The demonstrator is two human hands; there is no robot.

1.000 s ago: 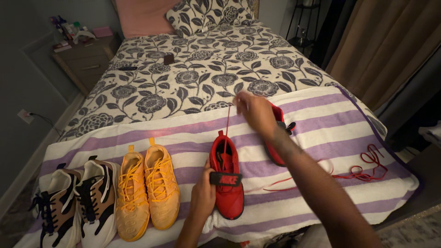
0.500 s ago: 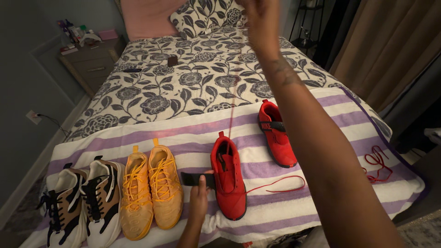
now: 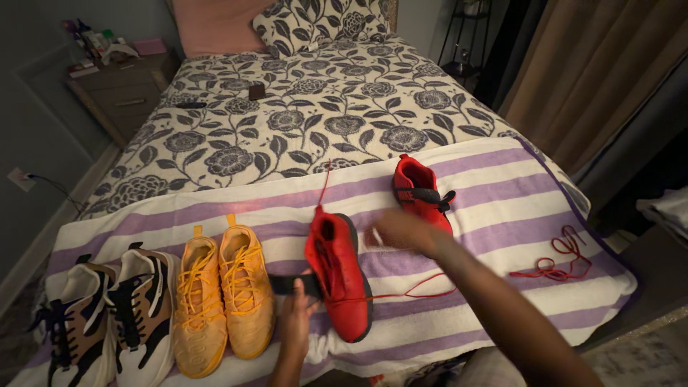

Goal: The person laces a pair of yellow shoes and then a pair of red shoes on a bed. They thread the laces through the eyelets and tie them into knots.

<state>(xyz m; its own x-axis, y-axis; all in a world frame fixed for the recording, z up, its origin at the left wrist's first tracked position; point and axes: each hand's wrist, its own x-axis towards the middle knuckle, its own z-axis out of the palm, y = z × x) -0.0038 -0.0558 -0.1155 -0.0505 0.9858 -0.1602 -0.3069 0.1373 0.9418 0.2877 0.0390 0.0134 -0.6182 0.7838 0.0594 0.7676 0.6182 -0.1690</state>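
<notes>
Red shoe [image 3: 338, 276] lies toe toward the near edge of a purple-and-white striped blanket [image 3: 502, 208] spread over the foot of the bed, near the middle. The left hand [image 3: 297, 315] pinches the shoe's black strap [image 3: 290, 284], fingers closed on it. The right hand [image 3: 401, 229] is blurred just right of the shoe's collar; whether its fingers grip the red lace [image 3: 416, 290] cannot be told. A second red shoe [image 3: 421, 192] sits farther right, a loose red lace [image 3: 559, 258] near the blanket's right edge. Left are orange shoes [image 3: 218, 301] and brown-and-black sneakers [image 3: 104, 315], side by side. Beyond lies a floral bedspread [image 3: 308, 115], with pillows [image 3: 315, 21] at the far end and a nightstand [image 3: 122, 86] far left. Curtains [image 3: 609, 72] hang right. Bare blanket lies between the shoes and the right edge.
</notes>
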